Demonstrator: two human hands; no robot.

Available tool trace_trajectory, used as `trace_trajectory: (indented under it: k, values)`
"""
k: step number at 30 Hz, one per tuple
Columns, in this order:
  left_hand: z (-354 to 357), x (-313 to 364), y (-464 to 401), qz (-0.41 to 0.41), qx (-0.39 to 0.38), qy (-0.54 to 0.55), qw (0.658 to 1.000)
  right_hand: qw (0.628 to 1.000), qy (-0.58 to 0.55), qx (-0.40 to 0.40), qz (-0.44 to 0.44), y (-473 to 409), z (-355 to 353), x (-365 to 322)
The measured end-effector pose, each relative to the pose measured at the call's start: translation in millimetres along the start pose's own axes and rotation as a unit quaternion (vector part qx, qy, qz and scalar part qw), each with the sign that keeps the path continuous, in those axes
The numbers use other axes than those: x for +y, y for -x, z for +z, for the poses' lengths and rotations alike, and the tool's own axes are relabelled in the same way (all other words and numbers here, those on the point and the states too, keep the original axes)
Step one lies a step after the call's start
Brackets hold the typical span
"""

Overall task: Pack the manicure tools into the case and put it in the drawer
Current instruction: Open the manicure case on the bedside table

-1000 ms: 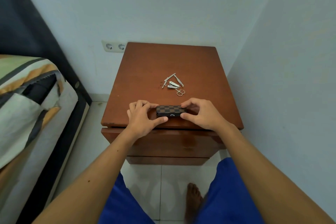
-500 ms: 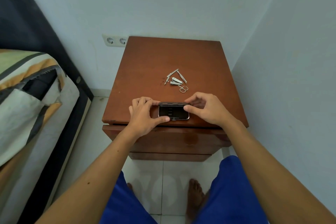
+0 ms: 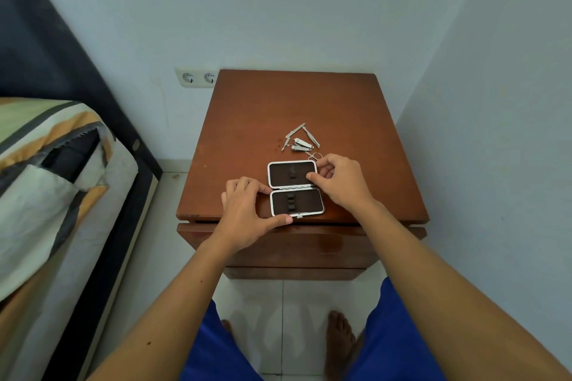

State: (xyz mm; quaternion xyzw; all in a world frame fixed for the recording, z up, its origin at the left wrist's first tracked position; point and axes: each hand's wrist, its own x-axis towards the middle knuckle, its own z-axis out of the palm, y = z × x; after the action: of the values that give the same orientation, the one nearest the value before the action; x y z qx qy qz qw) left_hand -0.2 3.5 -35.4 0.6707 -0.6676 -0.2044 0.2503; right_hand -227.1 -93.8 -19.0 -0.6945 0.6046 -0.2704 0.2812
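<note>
scissors (image 3: 315,156) partly behind right hand (image 3: 342,181)

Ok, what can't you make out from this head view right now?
- Scissors: partly hidden behind the right hand.
- Tools: overlapping and too small to count.
- Case: elastic loops too small to count.
- Drawer: front only, no handle visible.
- Left hand covers the case's left edge.

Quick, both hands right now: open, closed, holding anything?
Left hand: grip closed on the near half of the open case, thumb at its front edge.
Right hand: fingertips pinching the right edge of the far half, holding it open flat.
</note>
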Motion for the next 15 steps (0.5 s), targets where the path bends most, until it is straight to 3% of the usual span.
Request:
trace_trajectory:
  k: [10,15]
  values:
    - [-14,-4,-5,0.027,-0.009,0.003,1.000,0.999,-0.025,0.041,-0.016,49,-10,8]
    - [-20,3,-45,0.024,0.006,0.012,1.000,0.997,0.043,0.033,-0.061,80,-6,16]
